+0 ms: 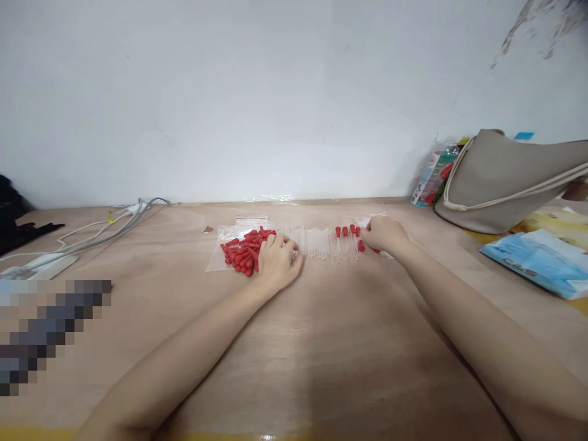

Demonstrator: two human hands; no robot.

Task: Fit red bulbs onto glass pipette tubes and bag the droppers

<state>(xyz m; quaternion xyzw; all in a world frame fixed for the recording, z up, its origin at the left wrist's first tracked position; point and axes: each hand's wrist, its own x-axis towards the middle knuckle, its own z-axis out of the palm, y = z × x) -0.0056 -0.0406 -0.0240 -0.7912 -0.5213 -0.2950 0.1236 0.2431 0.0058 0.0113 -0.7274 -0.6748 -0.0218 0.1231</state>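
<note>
My left hand [278, 262] rests with loosely bent, parted fingers at the right edge of a pile of red rubber bulbs [242, 252], nothing visible in its grasp. The bulbs lie on a clear plastic bag [215, 262]. Between my hands lies a row of thin clear tubes [316, 244]. To its right are several droppers [345, 242], clear tubes with red bulbs on their ends. My right hand [384, 234] is closed beside them, its fingertips close to the red bulbs; what they hold is hidden. More red bulbs show just below that hand.
A grey-beige bag [491, 180], a clear plastic package [434, 174] and a blue-white packet [539, 260] lie on the right. Cables [124, 223] and a white power strip [50, 266] are at left. Behind the wooden table [294, 361] stands a white wall [275, 98].
</note>
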